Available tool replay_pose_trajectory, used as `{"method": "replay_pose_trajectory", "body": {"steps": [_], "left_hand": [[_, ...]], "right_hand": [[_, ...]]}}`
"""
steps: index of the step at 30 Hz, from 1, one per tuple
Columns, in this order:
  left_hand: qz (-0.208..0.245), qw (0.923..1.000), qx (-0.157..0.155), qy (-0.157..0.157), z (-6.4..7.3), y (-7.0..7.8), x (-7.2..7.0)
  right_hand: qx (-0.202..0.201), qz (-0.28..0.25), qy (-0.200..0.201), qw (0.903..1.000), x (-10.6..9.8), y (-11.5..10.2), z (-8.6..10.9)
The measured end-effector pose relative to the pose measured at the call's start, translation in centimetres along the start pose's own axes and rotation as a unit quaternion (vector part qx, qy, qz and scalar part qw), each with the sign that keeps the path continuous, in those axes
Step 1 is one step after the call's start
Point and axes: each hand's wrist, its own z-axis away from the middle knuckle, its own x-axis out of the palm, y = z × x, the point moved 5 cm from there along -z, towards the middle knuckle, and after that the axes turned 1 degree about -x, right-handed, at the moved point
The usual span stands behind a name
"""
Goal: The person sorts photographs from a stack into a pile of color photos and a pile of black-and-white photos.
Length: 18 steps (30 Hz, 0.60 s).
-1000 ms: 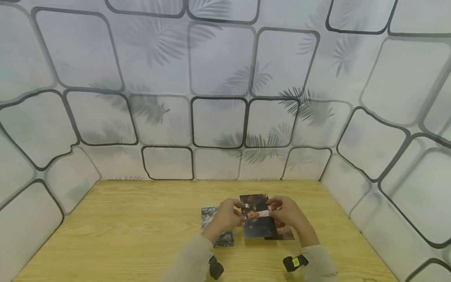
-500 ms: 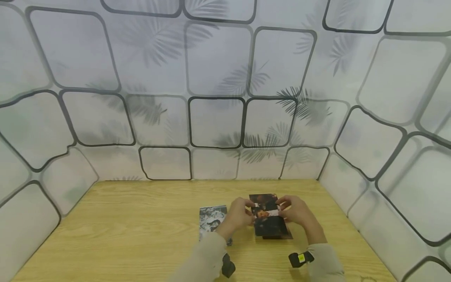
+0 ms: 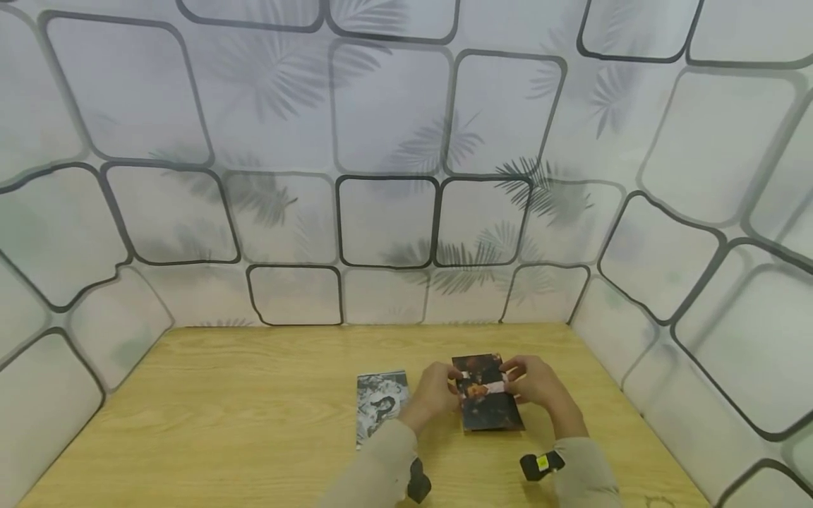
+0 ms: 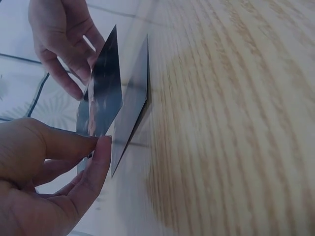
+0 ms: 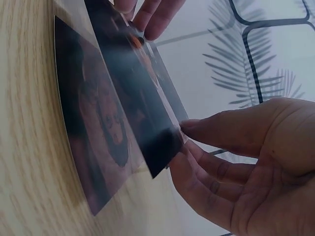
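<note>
A dark glossy photo print (image 3: pixel 490 413) is held between both hands. My left hand (image 3: pixel 438 391) pinches its left edge, thumb against fingers. At the opposite edge, the thumb and fingers of my right hand (image 3: pixel 535 384) grip it. A paler layer (image 5: pixel 170 76) shows behind the held print in the right wrist view. Close beneath lies another print (image 5: pixel 93 113) with a face on it, on the table; from the head view it is almost wholly covered. To the left, a black-and-white print (image 3: pixel 380 406) lies flat, close to my left forearm.
The light wood-grain table (image 3: pixel 254 395) stretches out around the prints. Patterned wall covering (image 3: pixel 394 219) rises at its back edge and along both sides. A black wrist camera (image 3: pixel 541 466) is strapped at the right sleeve, another (image 3: pixel 418 481) at the left.
Both hands have carried the held print to the right and lower, over the print beneath, which it now covers. The black-and-white print is less hidden by the left hand. The head view turned slightly right.
</note>
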Motion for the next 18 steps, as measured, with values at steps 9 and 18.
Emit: {"method": "replay_pose_trajectory", "body": {"steps": [9, 18], "left_hand": [[-0.008, 0.9998, -0.016, -0.002, 0.0, 0.0, 0.6], [-0.018, 0.9997, -0.014, 0.004, -0.3, -0.4, 1.3]], "right_hand": [[0.010, -0.007, -0.007, 0.9999, -0.1, 0.4, 0.0], [0.028, 0.008, 0.002, 0.9996, 0.1, 1.0, -0.2]]}}
